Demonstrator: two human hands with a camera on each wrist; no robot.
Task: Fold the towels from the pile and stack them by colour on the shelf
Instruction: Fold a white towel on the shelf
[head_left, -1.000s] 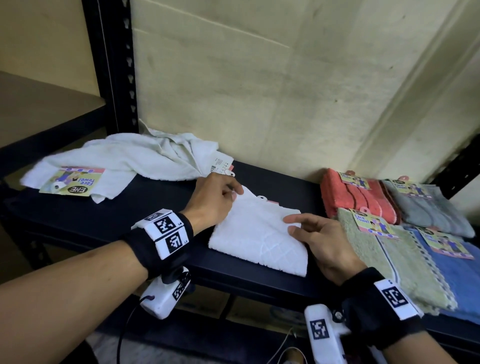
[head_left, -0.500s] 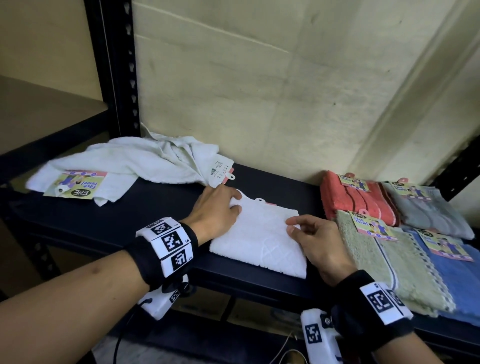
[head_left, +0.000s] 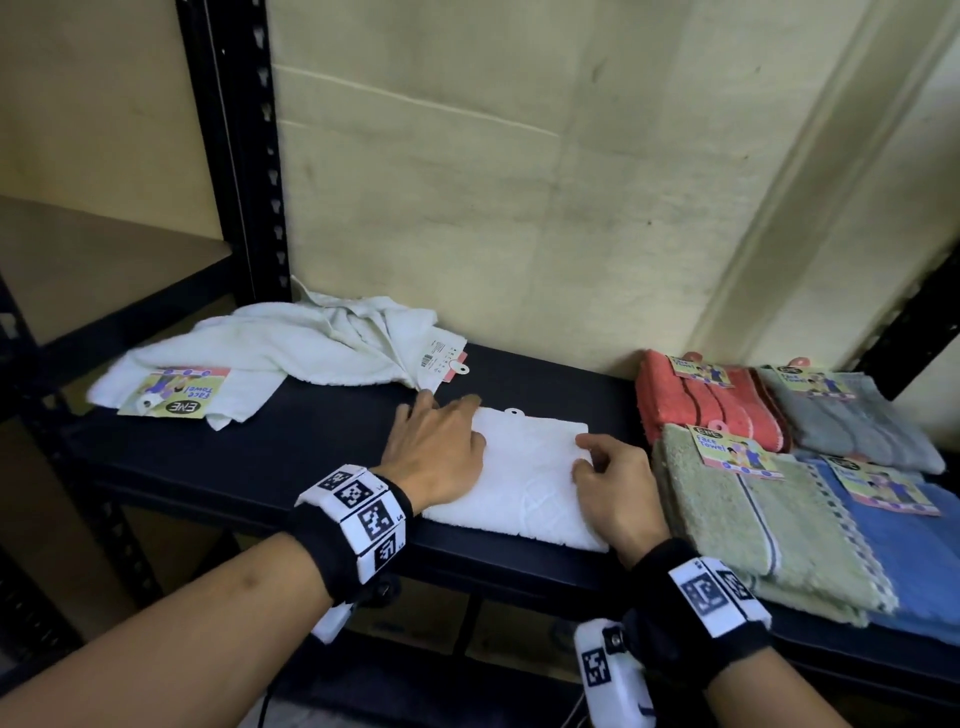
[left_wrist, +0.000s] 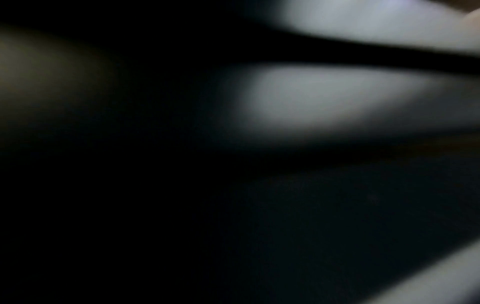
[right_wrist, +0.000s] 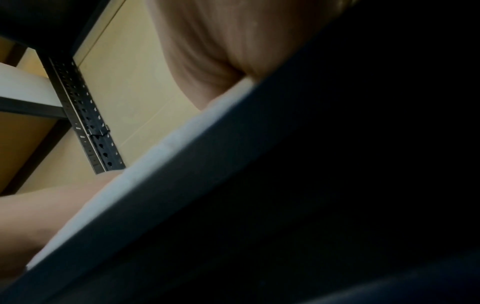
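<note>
Folded white towel (head_left: 524, 483) pinned flat on shelf (head_left: 311, 436): left hand (head_left: 436, 449) spread open pressing, right hand (head_left: 613, 486) pinching its edge, likely to square the fold.

A pale yellow wall (head_left: 519, 182) stands behind; a black perforated upright post (head_left: 244, 145) rises at left.

My left wrist view is almost wholly dark and out of focus. Three pale grey-white blurred shapes show: one band (left_wrist: 376, 22) along the upper right, one oval patch (left_wrist: 337, 98) at centre right, one strip (left_wrist: 441, 277) at the lower right corner. A dim olive-brown glow (left_wrist: 39, 78) lies at the left edge. I cannot identify any of them, nor make out my fingers.
</note>
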